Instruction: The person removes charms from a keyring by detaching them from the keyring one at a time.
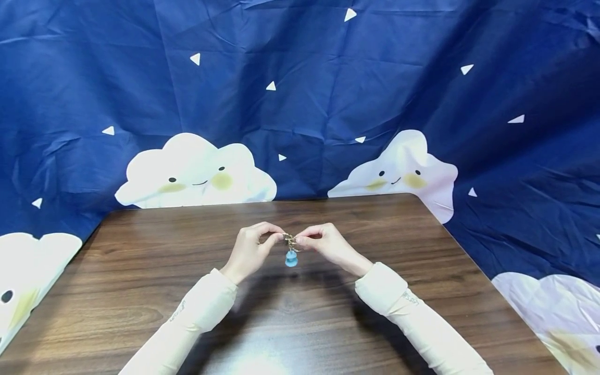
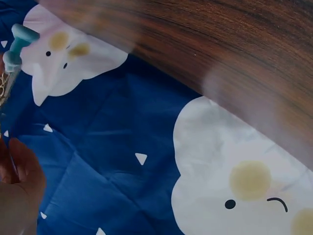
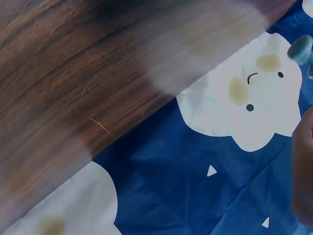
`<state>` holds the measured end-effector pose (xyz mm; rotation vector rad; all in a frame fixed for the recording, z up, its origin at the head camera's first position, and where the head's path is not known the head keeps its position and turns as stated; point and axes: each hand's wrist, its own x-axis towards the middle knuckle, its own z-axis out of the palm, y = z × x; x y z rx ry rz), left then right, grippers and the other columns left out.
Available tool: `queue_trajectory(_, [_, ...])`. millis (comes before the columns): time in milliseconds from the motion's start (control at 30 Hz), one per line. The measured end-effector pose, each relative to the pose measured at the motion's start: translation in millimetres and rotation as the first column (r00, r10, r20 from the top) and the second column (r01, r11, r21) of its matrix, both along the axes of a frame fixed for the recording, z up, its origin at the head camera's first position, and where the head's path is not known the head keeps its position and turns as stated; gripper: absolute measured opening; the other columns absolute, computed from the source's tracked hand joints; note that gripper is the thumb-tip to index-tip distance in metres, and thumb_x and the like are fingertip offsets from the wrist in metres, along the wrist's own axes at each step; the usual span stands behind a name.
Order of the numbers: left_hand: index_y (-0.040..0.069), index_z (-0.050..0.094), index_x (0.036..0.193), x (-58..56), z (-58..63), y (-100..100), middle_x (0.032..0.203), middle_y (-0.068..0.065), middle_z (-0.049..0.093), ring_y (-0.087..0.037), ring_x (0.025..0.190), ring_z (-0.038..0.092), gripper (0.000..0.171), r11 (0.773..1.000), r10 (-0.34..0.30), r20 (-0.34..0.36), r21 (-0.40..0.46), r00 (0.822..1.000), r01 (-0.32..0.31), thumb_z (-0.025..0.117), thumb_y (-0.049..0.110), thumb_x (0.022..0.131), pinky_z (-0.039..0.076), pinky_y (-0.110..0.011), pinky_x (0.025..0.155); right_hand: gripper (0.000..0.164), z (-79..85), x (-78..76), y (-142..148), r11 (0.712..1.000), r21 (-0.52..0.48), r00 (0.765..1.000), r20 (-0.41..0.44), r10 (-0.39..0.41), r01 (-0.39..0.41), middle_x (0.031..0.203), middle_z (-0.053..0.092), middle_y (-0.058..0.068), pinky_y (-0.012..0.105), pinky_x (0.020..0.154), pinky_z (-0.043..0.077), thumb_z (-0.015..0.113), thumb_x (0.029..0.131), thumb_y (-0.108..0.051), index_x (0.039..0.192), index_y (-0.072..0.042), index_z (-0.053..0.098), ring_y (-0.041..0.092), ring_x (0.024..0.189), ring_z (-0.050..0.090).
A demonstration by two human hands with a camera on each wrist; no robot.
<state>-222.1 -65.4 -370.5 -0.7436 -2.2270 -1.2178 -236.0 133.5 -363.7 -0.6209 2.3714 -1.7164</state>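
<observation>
Blue charm point(image 1: 291, 259) hangs from a gold-coloured chain point(image 1: 290, 241) pinched by both hands point(image 1: 250, 248) point(image 1: 330, 244) above a table point(image 1: 117, 291)

**Ones, twos, fours and ten**

There is one blue pendant point(image 1: 291, 259), with one cluster of gold-coloured metal point(image 1: 290, 241) whose separate links are too small to count. Hands number two: one left hand point(image 1: 250, 250) and one right hand point(image 1: 332, 245). Sleeves number two, one left sleeve point(image 1: 206, 304) and one right sleeve point(image 1: 389, 291), each bearing one patch of lettering point(image 1: 410, 298).

There is one table point(image 1: 140, 271) and one blue backdrop point(image 1: 300, 41). In the head view, the backdrop carries four white clouds point(image 1: 192, 153): two far, one near left, one near right. Each far cloud has two eyes point(image 1: 172, 180), one mouth point(image 1: 200, 183) and two yellow cheeks point(image 1: 222, 181). White triangles point(image 1: 350, 15) there total ten whole, plus one cut off at the right edge.
</observation>
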Motion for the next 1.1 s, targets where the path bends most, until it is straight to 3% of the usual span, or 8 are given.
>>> queue_trajectory(200, [0.009, 0.069, 0.082, 1.0, -2.4, 1, 0.080, 0.000, 0.068, -0.008, 0.072, 0.063, 0.003, 0.999, -0.019, 0.040, 0.028, 0.999, 0.018, 0.066, 0.008, 0.081, 0.054, -0.024, 0.065, 0.015, 8.9, 7.6, -2, 0.981, 0.173, 0.972, -0.229, -0.051, 0.092, 0.080, 0.070, 0.006, 0.020, 0.063, 0.047, 0.067, 0.081, -0.015, 0.088, -0.001, 0.070, 0.004, 0.070, 0.056])
queue_trajectory(400, [0.007, 0.070, 0.090, 2.6, -4.7, 1, 0.083, -0.003, 0.069, -0.012, 0.075, 0.066, 0.010, 0.994, -0.054, 0.076, 0.095, 0.996, 0.047, 0.065, 0.006, 0.081, 0.054, -0.023, 0.067, 0.013, 5.7, 6.2, -3, 0.969, 0.212, 0.945, -0.323, -0.056, 0.130, 0.086, 0.070, 0.008, 0.019, 0.059, 0.046, 0.066, 0.082, -0.011, 0.092, -0.005, 0.071, 0.008, 0.070, 0.056])
queue_trajectory(500, [0.006, 0.070, 0.093, 2.4, -4.2, 2, 0.084, -0.006, 0.069, -0.012, 0.075, 0.066, 0.012, 0.986, -0.083, 0.139, 0.155, 0.987, 0.061, 0.064, 0.008, 0.082, 0.055, -0.024, 0.067, 0.015, 4.8, 5.4, -3, 0.973, 0.193, 0.939, -0.338, -0.058, 0.130, 0.088, 0.071, 0.006, 0.018, 0.060, 0.047, 0.067, 0.082, -0.015, 0.095, -0.008, 0.071, 0.007, 0.071, 0.056])
queue_trajectory(600, [0.002, 0.068, 0.094, 2.5, -3.1, 4, 0.088, -0.012, 0.069, -0.010, 0.075, 0.065, 0.013, 0.960, -0.147, 0.272, 0.272, 0.951, 0.070, 0.063, 0.009, 0.084, 0.055, -0.028, 0.070, 0.015, 6.1, 5.9, -4, 0.978, 0.174, 0.937, -0.344, -0.050, 0.116, 0.088, 0.071, 0.004, 0.019, 0.062, 0.049, 0.067, 0.082, -0.016, 0.094, -0.009, 0.071, 0.006, 0.072, 0.059])
queue_trajectory(700, [-0.004, 0.064, 0.096, 2.7, -3.0, 4, 0.092, -0.018, 0.067, -0.007, 0.074, 0.064, 0.015, 0.911, -0.227, 0.399, 0.409, 0.888, 0.049, 0.061, 0.005, 0.085, 0.055, -0.031, 0.074, 0.012, 8.2, 6.8, -5, 0.980, 0.164, 0.932, -0.358, -0.046, 0.112, 0.085, 0.071, 0.003, 0.020, 0.062, 0.050, 0.066, 0.082, -0.016, 0.092, -0.010, 0.071, 0.006, 0.072, 0.059])
queue_trajectory(833, [-0.009, 0.060, 0.099, 1.3, -4.7, 5, 0.093, -0.015, 0.065, -0.007, 0.075, 0.065, 0.017, 0.860, -0.302, 0.469, 0.511, 0.830, 0.025, 0.059, 0.001, 0.085, 0.054, -0.032, 0.078, 0.009, 10.3, 7.6, -8, 0.977, 0.167, 0.920, -0.389, -0.055, 0.129, 0.081, 0.070, -0.001, 0.020, 0.060, 0.049, 0.067, 0.082, -0.018, 0.088, -0.013, 0.071, 0.005, 0.069, 0.058])
queue_trajectory(933, [-0.009, 0.059, 0.101, 1.1, -5.8, 5, 0.092, -0.011, 0.065, -0.008, 0.077, 0.065, 0.018, 0.842, -0.331, 0.477, 0.539, 0.814, 0.027, 0.058, -0.001, 0.085, 0.054, -0.031, 0.078, 0.009, 10.8, 8.3, -10, 0.981, 0.153, 0.922, -0.383, -0.054, 0.121, 0.080, 0.070, -0.001, 0.019, 0.060, 0.049, 0.067, 0.081, -0.019, 0.087, -0.013, 0.071, 0.004, 0.068, 0.058])
queue_trajectory(1100, [-0.006, 0.060, 0.104, 2.2, -6.8, 3, 0.096, -0.016, 0.064, -0.008, 0.080, 0.065, 0.020, 0.863, -0.343, 0.463, 0.499, 0.817, 0.080, 0.058, 0.001, 0.086, 0.054, -0.029, 0.079, 0.010, 12.2, 11.2, -11, 0.985, 0.128, 0.928, -0.368, -0.057, 0.112, 0.078, 0.069, 0.003, 0.019, 0.059, 0.049, 0.067, 0.082, -0.017, 0.086, -0.009, 0.070, 0.003, 0.066, 0.057])
